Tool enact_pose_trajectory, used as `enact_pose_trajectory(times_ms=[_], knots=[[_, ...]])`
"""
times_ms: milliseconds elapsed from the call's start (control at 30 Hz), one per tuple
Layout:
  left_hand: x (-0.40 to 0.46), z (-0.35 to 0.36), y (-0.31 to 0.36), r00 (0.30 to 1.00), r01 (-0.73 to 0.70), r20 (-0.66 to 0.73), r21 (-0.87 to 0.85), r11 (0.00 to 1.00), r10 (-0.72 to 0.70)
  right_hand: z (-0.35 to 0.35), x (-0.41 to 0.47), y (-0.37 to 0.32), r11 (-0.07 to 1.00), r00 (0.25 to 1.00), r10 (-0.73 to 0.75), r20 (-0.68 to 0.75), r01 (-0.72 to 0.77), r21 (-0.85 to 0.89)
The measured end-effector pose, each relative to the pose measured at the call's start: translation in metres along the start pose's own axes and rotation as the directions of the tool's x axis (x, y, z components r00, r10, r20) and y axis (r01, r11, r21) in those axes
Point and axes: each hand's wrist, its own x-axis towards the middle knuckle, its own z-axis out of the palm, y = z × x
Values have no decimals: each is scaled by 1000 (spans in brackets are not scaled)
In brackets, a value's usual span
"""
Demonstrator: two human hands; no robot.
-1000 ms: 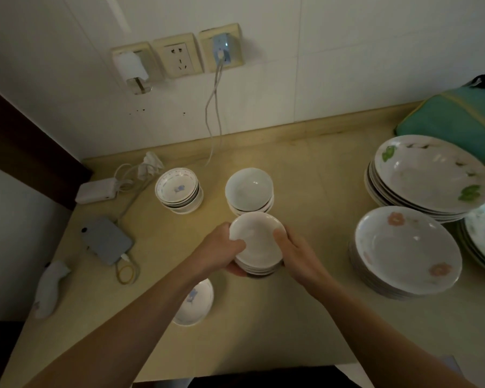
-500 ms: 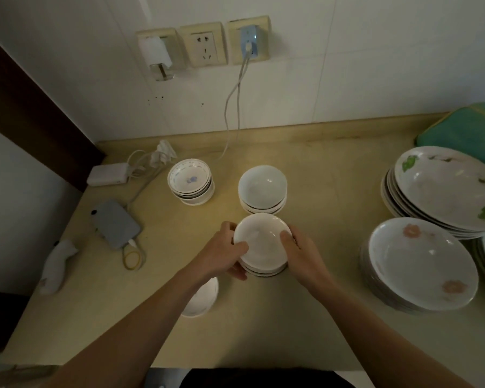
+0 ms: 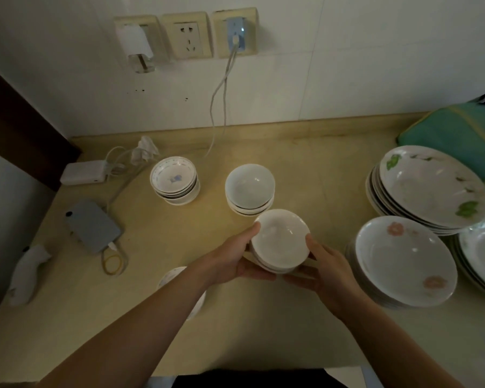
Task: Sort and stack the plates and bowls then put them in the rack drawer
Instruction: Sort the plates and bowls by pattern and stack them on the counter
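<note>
A small stack of plain white bowls [image 3: 281,241] is held between both my hands above the counter. My left hand [image 3: 232,260] grips its left side and underside, my right hand [image 3: 326,271] its right side and underside. Just behind it stands another stack of white bowls [image 3: 249,187]. Further left sits a stack of small bowls with a blue print [image 3: 175,179]. One patterned small bowl [image 3: 171,277] lies under my left forearm, mostly hidden. On the right are stacks of pink-flowered plates [image 3: 403,259] and green-leafed plates [image 3: 431,189].
A third plate stack [image 3: 484,253] is cut off at the right edge, and a teal bag [image 3: 459,135] lies behind the plates. Left on the counter [image 3: 305,163]: a white power adapter [image 3: 83,172], a grey phone [image 3: 93,225], cables, a white object [image 3: 28,273].
Both hands have lifted the white bowl stack off the counter and shifted it slightly right, tilting it. My fingers now reach underneath it. The camera has swung a little.
</note>
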Motion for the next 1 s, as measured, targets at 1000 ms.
enact_pose_trajectory(times_ms=[1000], knots=[[-75, -84, 94, 760, -405, -281, 501, 765, 586, 85, 3, -5, 984, 956, 159, 248, -173, 38]])
